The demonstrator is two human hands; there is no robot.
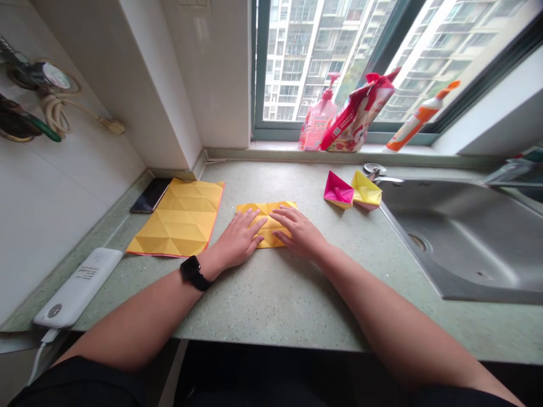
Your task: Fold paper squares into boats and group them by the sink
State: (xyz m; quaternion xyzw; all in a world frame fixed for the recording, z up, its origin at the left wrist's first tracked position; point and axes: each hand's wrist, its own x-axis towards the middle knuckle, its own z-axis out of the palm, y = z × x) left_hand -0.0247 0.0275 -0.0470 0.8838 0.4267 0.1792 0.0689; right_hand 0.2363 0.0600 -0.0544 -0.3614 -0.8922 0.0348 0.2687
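A folded yellow paper (pixel 271 210) lies on the speckled countertop (pixel 271 294) in front of me. My left hand (pixel 238 240) presses flat on its left part with fingers stretched out. My right hand (pixel 299 230) lies flat on its right part, fingers also extended. A black watch (pixel 193 272) sits on my left wrist. Left of the hands lies a larger creased yellow sheet (pixel 180 217), unfolded. Two finished folded paper shapes stand to the right, one pink (pixel 338 190) and one yellow (pixel 366 191).
A steel sink (pixel 466 237) fills the right side. A phone (pixel 150 195) and a white power bank (pixel 78 287) lie at the left. On the window sill stand a pink pump bottle (pixel 318 116), a red pouch (pixel 358 113) and an orange-capped bottle (pixel 419 118).
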